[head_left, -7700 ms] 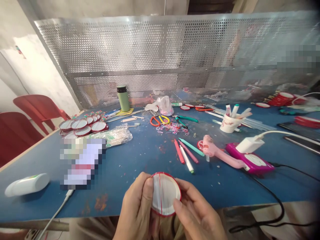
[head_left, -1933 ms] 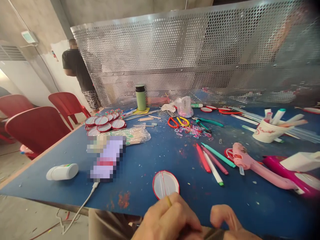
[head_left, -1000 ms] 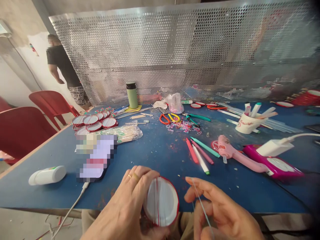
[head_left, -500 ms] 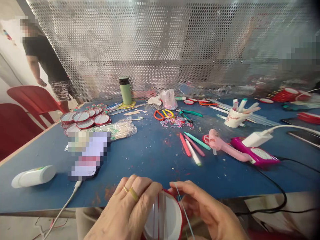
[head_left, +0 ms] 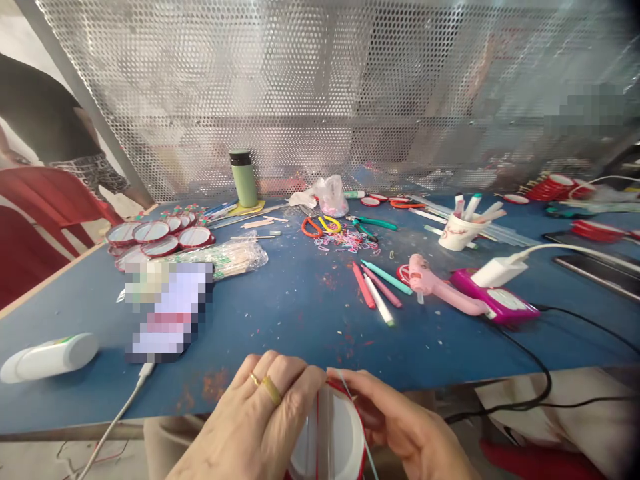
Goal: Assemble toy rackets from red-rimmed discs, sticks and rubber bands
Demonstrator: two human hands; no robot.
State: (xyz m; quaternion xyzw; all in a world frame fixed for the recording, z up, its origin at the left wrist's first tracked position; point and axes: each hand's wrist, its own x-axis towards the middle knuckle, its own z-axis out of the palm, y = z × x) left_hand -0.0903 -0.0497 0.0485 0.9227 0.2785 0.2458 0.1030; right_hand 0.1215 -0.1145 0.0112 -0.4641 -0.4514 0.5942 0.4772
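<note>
A round drum-like disc [head_left: 342, 437] with a red rim and white face sits low between my hands, tilted up toward me. Clear narrow bands cross its face. My left hand [head_left: 257, 417], with gold rings on it, is closed over the disc's left side and top edge. My right hand [head_left: 400, 417] curls round the right edge, its foremost fingertip at the top of the rim near the left fingers. A thin pale-blue strip [head_left: 368, 448] slants down from that fingertip along the rim. The fingers behind the disc are partly hidden.
Markers [head_left: 383, 300] lie before me on the blue table [head_left: 290, 320]. A pink glue-gun-like tool [head_left: 445, 290] is beside a purple power strip [head_left: 510, 307]. Leftward are a charging phone [head_left: 173, 310], a white bottle [head_left: 50, 358] and stacked red-rimmed discs [head_left: 150, 231]. Pliers [head_left: 373, 223] lie farther back.
The view has shifted slightly, moving table items leftward. My right hand has come a little nearer my left at the disc's top. The person at left has moved and leans forward.
</note>
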